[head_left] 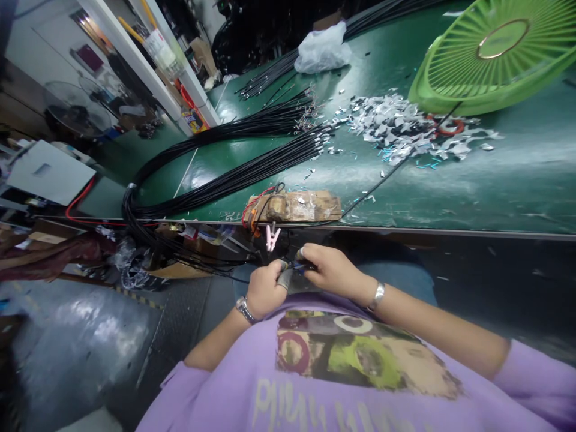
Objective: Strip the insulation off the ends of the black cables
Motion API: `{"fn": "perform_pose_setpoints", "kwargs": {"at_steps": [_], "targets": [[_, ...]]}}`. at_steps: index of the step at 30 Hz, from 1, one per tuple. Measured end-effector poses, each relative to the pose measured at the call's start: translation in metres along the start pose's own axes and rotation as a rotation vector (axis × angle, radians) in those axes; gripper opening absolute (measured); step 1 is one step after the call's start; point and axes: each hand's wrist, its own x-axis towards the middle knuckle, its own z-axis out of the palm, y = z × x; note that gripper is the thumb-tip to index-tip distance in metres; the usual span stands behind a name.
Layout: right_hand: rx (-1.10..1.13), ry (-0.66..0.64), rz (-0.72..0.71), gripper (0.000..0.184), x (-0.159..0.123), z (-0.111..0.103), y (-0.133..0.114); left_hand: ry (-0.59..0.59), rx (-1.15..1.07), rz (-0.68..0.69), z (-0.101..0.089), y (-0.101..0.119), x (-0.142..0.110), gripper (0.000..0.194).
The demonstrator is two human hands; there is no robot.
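Observation:
My left hand (266, 289) is closed in front of my body, below the table edge. It grips a black cable (236, 263), one of several that trail off to the left from it. Close beside it, my right hand (335, 271) is closed in a pinch. A small dark and bluish piece (300, 264) shows between the two hands; its kind is too blurred to tell. Both hands have greyish coverings on some fingers. A pink clip (272, 238) hangs at the table edge just beyond my left hand.
On the green table (450, 192), a looped bundle of black cables (243, 174) lies left. A wooden block (310, 207) sits at the front edge. Foil and plastic scraps (382, 123) are heaped beside a green fan (477, 72). A clear plastic bag (321, 48) lies farther back.

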Motion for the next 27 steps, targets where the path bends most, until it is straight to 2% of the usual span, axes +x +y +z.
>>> {"fn": "perform_pose_setpoints", "kwargs": {"at_steps": [1, 3, 6, 8, 10, 13, 15, 17, 19, 22, 24, 27], "targets": [[0.041, -0.008, 0.027, 0.01, 0.0, 0.0, -0.001, 0.03, 0.06, 0.019, 0.0, 0.001, -0.001, 0.009], [0.3, -0.035, 0.133, 0.018, 0.0, 0.004, -0.002, 0.046, 0.042, 0.055, 0.001, 0.001, -0.001, 0.009], [0.863, -0.148, 0.32, 0.034, -0.001, 0.015, 0.0, 0.004, -0.22, 0.083, 0.004, -0.006, 0.005, 0.022], [1.036, -0.212, 0.379, 0.038, -0.001, 0.021, 0.002, -0.058, -0.376, 0.065, 0.007, -0.012, 0.01, 0.033], [0.897, -0.182, 0.362, 0.035, -0.001, 0.023, 0.005, -0.119, -0.367, 0.033, 0.009, -0.014, 0.013, 0.034], [0.313, -0.047, 0.222, 0.022, 0.001, 0.02, 0.007, -0.109, -0.023, -0.007, 0.008, -0.009, 0.012, 0.018], [0.04, -0.021, 0.145, 0.019, 0.003, 0.018, 0.007, -0.079, 0.2, -0.036, 0.007, -0.004, 0.01, 0.004], [0.111, -0.013, 0.162, 0.019, 0.004, 0.018, 0.008, -0.055, 0.207, -0.043, 0.006, -0.002, 0.008, 0.001], [0.36, -0.025, 0.215, 0.021, 0.004, 0.019, 0.008, -0.05, -0.016, -0.028, 0.006, -0.004, 0.01, 0.01], [0.698, -0.1, 0.282, 0.031, 0.005, 0.021, 0.01, -0.115, -0.363, -0.019, 0.007, -0.013, 0.014, 0.029], [0.738, -0.069, 0.302, 0.032, 0.005, 0.021, 0.011, -0.115, -0.307, -0.002, 0.007, -0.017, 0.016, 0.027], [0.624, 0.062, 0.3, 0.025, 0.008, 0.02, 0.015, -0.032, -0.047, 0.024, 0.007, -0.016, 0.015, 0.015]]}}
